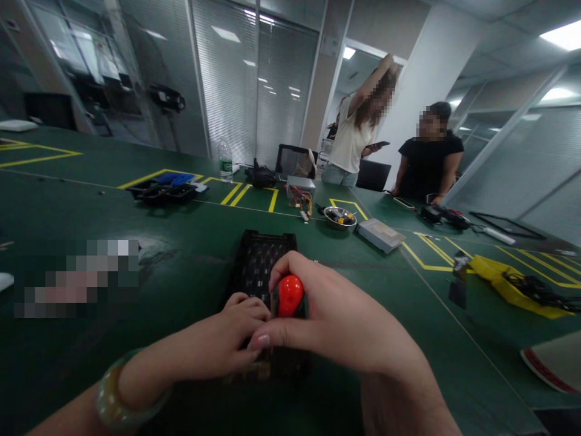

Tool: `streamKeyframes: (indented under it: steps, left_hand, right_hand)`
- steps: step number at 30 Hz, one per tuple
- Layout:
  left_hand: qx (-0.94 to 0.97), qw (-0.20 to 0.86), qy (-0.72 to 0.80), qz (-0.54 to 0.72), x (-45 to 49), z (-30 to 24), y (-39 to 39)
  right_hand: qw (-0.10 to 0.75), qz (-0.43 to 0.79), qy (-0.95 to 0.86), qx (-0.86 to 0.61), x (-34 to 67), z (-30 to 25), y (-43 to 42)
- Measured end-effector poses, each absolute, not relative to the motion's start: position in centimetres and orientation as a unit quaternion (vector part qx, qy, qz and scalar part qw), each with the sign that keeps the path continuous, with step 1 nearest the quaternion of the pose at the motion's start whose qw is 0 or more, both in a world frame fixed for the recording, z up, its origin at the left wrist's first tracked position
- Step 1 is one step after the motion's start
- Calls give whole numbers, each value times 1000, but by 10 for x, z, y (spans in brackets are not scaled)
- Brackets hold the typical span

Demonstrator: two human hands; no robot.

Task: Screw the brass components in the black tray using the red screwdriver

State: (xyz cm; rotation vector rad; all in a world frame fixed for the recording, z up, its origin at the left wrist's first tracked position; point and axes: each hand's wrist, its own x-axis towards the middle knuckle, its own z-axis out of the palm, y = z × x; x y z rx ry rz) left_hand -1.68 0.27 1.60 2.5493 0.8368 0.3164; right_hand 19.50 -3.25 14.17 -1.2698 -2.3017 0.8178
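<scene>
My right hand [336, 321] is closed around a screwdriver with a red and black handle [290, 295]; its red end points at the camera and its shaft is hidden. My left hand [222, 339], a pale bangle on its wrist, rests with curled fingers on a black perforated metal case [263, 266] lying on the green table [136, 315]. The two hands touch over the near end of the case.
Two people stand at the far side of the table. Around it lie a metal bowl [339, 216], a grey box [380, 234], a wired unit [300, 189], a water bottle [225, 160], black trays [163, 191] and a yellow tray [512, 281].
</scene>
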Motion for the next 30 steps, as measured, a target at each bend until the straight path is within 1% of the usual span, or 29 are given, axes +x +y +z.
streamKeyframes:
  steps: [4, 7, 12, 16, 19, 23, 27, 30]
  left_hand:
    - [907, 269, 313, 90, -14, 16, 4]
    - [904, 283, 307, 86, -13, 14, 5]
    - [911, 273, 293, 100, -16, 13, 5]
    - [916, 268, 281, 102, -16, 15, 4]
    - [918, 266, 278, 95, -16, 16, 5]
    - [919, 265, 277, 98, -17, 14, 6]
    - [918, 269, 275, 97, -17, 16, 6]
    - [920, 259, 277, 93, -17, 18, 6]
  right_hand:
    - [236, 277, -788, -497, 195, 137, -29]
    - [245, 275, -785, -499, 196, 134, -29]
    - [209, 285, -817, -455, 198, 137, -32]
    - [186, 293, -814, -466, 199, 139, -33]
    - [187, 296, -806, -478, 199, 139, -32]
    - [194, 302, -815, -455, 201, 140, -32]
    - [187, 323, -823, -429, 203, 141, -31]
    - [179, 332, -813, -443, 201, 138, -29]
